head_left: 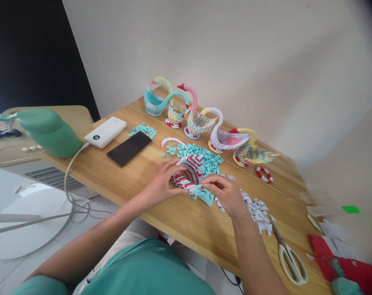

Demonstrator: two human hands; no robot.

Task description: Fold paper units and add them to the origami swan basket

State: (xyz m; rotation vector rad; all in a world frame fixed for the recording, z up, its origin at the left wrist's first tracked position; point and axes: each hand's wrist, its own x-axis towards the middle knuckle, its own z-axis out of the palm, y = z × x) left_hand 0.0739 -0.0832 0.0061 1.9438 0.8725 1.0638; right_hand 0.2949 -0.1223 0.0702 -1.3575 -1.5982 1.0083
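Observation:
A round folded-paper piece (190,172) in red, white, grey and teal is tilted above the table, its hollow side showing. My left hand (163,180) grips its left side, thumb below and fingers above. At its lower right rim, my right hand (223,189) is closed in a pinch around a small teal paper piece (199,186). Just behind lies a heap of teal folded pieces (209,159). White folded pieces (258,211) are scattered to the right of my right hand.
Several paper swans (229,140) line the back of the wooden table (137,180). On the left are a green bottle (55,135), a white power bank (106,132) and a phone (129,148). Scissors (292,260), a red-white ring (264,174) and red paper (362,268) lie right.

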